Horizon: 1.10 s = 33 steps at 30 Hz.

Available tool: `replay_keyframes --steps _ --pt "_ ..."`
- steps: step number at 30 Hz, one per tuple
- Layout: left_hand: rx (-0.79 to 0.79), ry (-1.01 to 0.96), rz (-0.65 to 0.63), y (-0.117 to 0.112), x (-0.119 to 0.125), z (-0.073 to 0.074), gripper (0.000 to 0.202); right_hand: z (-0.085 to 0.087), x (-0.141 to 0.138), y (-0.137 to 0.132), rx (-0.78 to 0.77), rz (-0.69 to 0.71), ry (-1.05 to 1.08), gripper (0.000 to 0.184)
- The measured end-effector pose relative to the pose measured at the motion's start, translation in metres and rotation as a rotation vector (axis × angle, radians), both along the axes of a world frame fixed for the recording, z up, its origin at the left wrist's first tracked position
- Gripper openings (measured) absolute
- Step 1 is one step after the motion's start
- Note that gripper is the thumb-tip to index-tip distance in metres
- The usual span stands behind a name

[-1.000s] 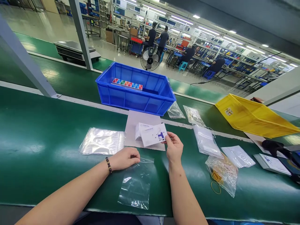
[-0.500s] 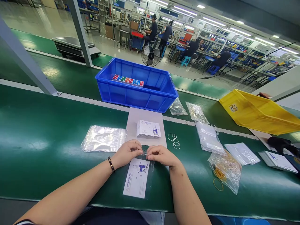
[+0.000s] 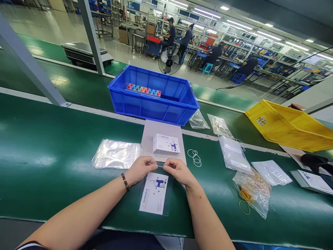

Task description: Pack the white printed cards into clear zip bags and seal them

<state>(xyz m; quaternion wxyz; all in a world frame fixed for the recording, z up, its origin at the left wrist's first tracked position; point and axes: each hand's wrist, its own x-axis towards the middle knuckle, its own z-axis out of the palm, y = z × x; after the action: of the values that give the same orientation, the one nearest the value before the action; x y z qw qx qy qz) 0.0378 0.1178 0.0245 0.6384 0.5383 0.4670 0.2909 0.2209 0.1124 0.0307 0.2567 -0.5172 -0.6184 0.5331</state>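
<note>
A clear plastic bag (image 3: pixel 168 198) lies on the green work surface in front of me, with a white printed booklet (image 3: pixel 154 194) inside it. My left hand (image 3: pixel 142 169) pinches the bag's top edge at its left part, thumb against fingers. At the right part of the same edge, my right hand (image 3: pixel 179 171) pinches it too, a short gap from the left. A stack of matching booklets (image 3: pixel 166 143) rests on a pale sheet (image 3: pixel 149 133) just beyond my hands. Left of it lies a pile of clear bags (image 3: pixel 116 154).
A blue bin (image 3: pixel 153 109) holding a colourful printed strip stands behind the stack. White rubber bands (image 3: pixel 195 158) lie to the right, then bagged packs (image 3: pixel 235 154) and a bag of yellow bands (image 3: pixel 253 192). A yellow bin (image 3: pixel 286 126) stands far right; a metal post (image 3: pixel 33 59) rises at left.
My hands have moved slightly apart along the bag's top edge, which now looks stretched straighter between them. The bag with the booklet has shifted a little up and to the right.
</note>
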Motion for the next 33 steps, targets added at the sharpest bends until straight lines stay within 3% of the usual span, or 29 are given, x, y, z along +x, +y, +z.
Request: replay_keyframes --steps 6,11,14,17,20,22,24,26,29,33 --pt "0.078 0.055 0.000 0.000 0.001 -0.004 0.016 0.003 -0.006 -0.002 0.137 0.023 -0.111 0.012" --pt "0.096 0.073 -0.086 -0.002 0.005 -0.009 0.017 0.003 -0.013 -0.005 0.219 0.075 -0.170 0.014" --pt "0.144 0.142 -0.136 -0.005 0.006 -0.004 0.016 0.003 -0.012 -0.006 0.209 0.118 -0.196 0.013" --pt "0.280 0.307 -0.191 -0.003 -0.002 0.010 0.018 0.004 -0.007 -0.005 0.187 0.148 -0.222 0.013" --pt "0.449 0.650 -0.169 0.006 -0.024 0.024 0.026 0.003 -0.001 -0.001 0.281 0.056 -0.292 0.008" --pt "0.439 0.937 -0.154 0.014 -0.045 0.030 0.030 0.000 0.001 0.001 0.368 -0.075 -0.335 0.009" --pt "0.334 1.156 -0.169 0.022 -0.064 0.029 0.023 -0.004 0.000 0.002 0.408 -0.166 -0.352 0.013" --pt "0.247 1.212 -0.215 0.029 -0.080 0.024 0.016 -0.007 -0.003 0.002 0.421 -0.190 -0.346 0.017" --pt "0.240 1.184 -0.257 0.033 -0.090 0.017 0.012 -0.010 -0.012 -0.002 0.451 -0.178 -0.308 0.020" --pt "0.306 1.135 -0.247 0.027 -0.080 0.025 0.018 -0.011 -0.027 -0.007 0.477 -0.168 -0.177 0.024"
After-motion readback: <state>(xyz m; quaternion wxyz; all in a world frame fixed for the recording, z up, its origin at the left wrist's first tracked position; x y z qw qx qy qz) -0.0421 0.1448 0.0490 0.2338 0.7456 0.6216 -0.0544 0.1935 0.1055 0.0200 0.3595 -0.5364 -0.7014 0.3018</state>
